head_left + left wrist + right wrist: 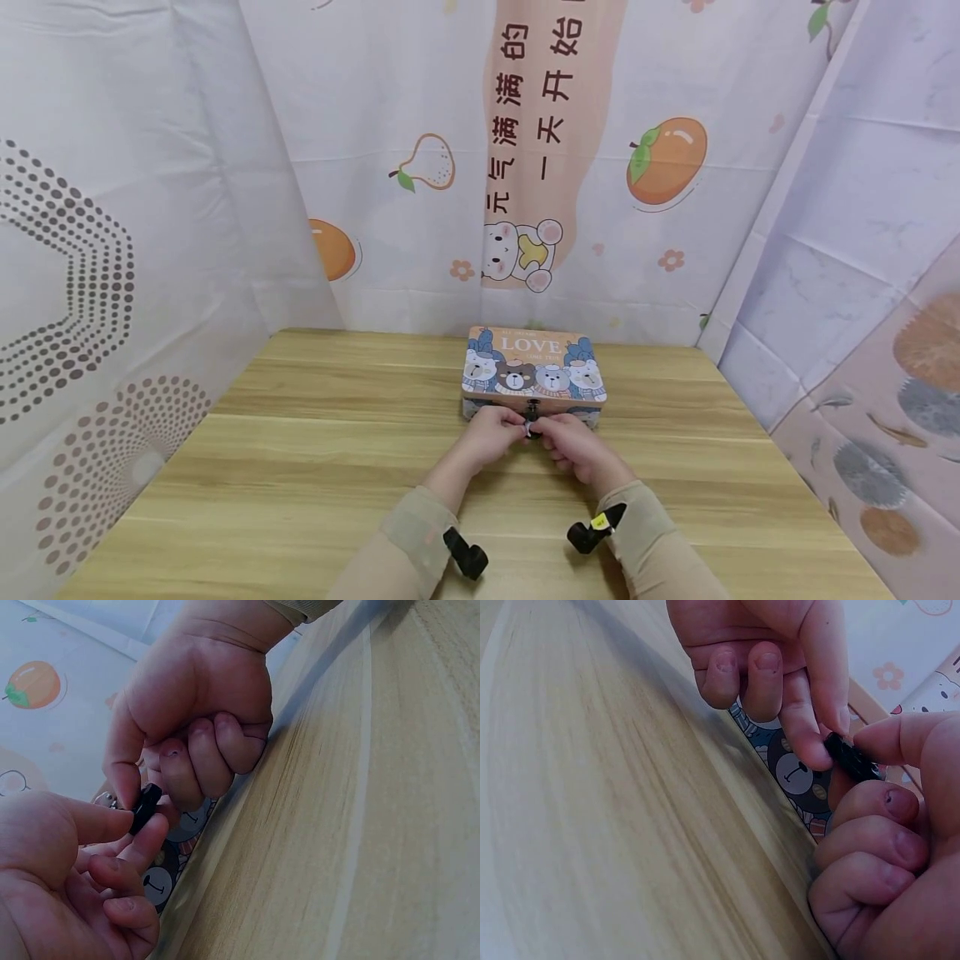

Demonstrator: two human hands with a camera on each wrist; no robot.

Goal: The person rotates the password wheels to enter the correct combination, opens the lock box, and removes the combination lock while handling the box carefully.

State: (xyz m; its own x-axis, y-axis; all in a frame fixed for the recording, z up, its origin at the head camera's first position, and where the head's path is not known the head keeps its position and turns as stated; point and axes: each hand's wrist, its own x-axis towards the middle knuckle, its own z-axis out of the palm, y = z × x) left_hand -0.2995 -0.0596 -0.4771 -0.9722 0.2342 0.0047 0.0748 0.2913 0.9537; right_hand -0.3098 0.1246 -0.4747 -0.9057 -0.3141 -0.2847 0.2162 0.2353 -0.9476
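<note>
A tin box (532, 367) with bears and the word LOVE on its lid lies closed at the back of the table. On its front is a metal clasp (532, 408). Just below, both hands meet at a small black padlock (146, 808), mostly covered by fingers in the head view. My left hand (495, 435) pinches one side of it between thumb and fingers. From the other side my right hand (577, 446) pinches it with thumb and index finger, the other fingers curled into the palm. Whether the shackle is through the clasp is hidden.
The wooden table (337, 467) extends to both sides of the box and in front of it. A printed curtain (390, 250) hangs behind, with more cloth at the left and right. Each sleeve carries a small black camera (467, 557).
</note>
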